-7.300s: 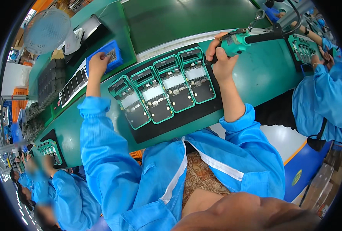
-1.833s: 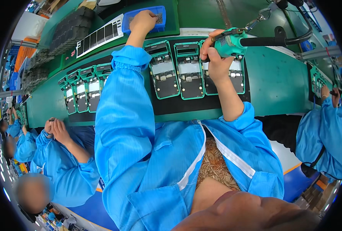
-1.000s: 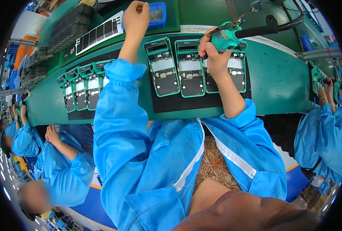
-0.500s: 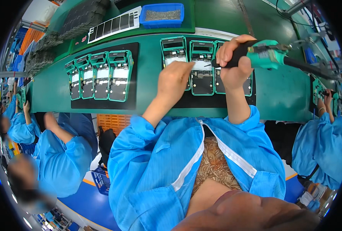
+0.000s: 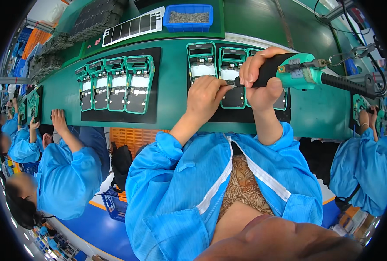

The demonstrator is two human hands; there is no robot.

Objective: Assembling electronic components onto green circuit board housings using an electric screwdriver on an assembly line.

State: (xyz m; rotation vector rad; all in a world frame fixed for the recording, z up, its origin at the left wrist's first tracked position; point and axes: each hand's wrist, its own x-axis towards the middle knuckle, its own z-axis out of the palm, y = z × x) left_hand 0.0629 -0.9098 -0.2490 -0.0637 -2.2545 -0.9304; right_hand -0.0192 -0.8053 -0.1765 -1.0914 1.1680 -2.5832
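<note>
The right hand (image 5: pixel 262 89) grasps a power driver (image 5: pixel 298 71). At its nose (image 5: pixel 237 81), the left hand (image 5: pixel 203 96) pinches closed, contents seemingly hidden.

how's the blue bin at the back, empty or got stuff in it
Not empty: the blue bin holds a spread of small grey pieces inside its rim. Cannot tell how deep they go.

- Workbench (image 5: pixel 324 111): bears left mat (image 5: pixel 115 117) and right mat (image 5: pixel 237 115), apart.
- Left mat: four device housings (image 5: pixel 137 89) in a row.
- Right mat: second housing row (image 5: pixel 202 61); electric screwdriver (image 5: pixel 302 71) above its right side.
- Parts bin (image 5: pixel 188 28): behind right mat's left end; small fasteners (image 5: pixel 189 17) inside.
- Panelled sheet (image 5: pixel 132 27): left of bin, behind left mat.
</note>
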